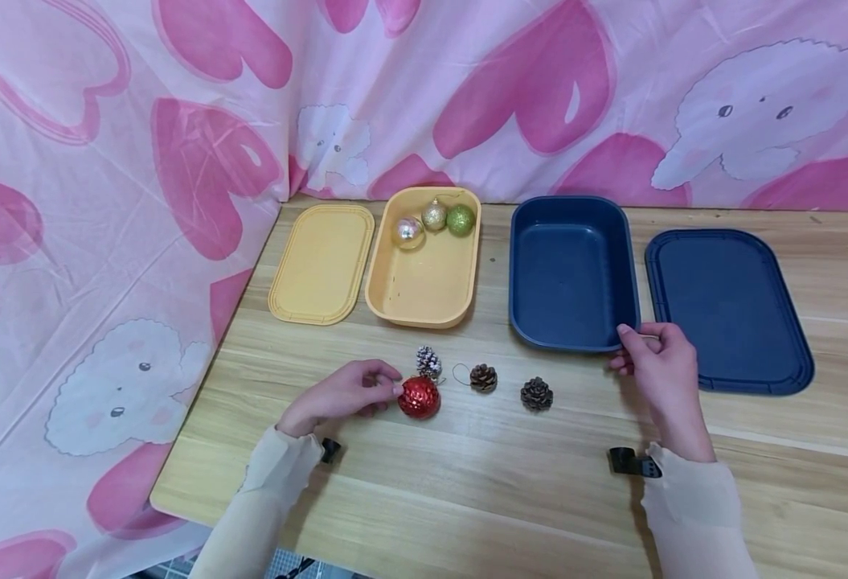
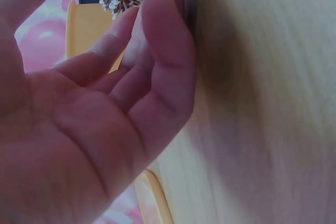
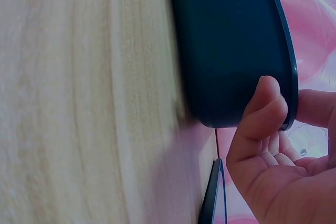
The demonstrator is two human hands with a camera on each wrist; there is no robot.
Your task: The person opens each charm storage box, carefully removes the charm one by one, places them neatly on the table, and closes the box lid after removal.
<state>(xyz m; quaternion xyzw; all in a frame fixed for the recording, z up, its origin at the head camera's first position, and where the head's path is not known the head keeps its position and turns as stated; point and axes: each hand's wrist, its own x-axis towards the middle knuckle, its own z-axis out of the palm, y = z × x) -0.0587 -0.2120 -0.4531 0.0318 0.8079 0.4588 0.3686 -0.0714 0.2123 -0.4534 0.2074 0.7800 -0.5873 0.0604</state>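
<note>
Your left hand (image 1: 340,390) is at the red ball (image 1: 419,398), its thumb and fingers apart and lightly curved on the ball's left side; you can't tell from these views whether it bears any weight. Your right hand (image 1: 664,363) pinches the rim of the blue box (image 1: 568,285) at its near right corner.

The red ball sits on the tabletop (image 1: 525,490), left of the blue box and nearer to you. Expect it to be light, stiff and probably hollow, ready to roll if you nudge it from 1 side. The textured surface should give some grip; take it across its widest part, thumb opposite fingers, without squeezing hard.

Mind the frosted pinecone (image 1: 428,363) just behind it. That pinecone, the looped pinecone (image 1: 484,378) and the plain pinecone (image 1: 536,394) all lie left of the blue box's near right corner, and their scales likely snap, so hold them round the body.

The yellow box (image 1: 427,289), left of the blue box, holds 3 balls (image 1: 460,220). The blue box looks like light, stiff plastic; a rim pinch should steady it.
</note>
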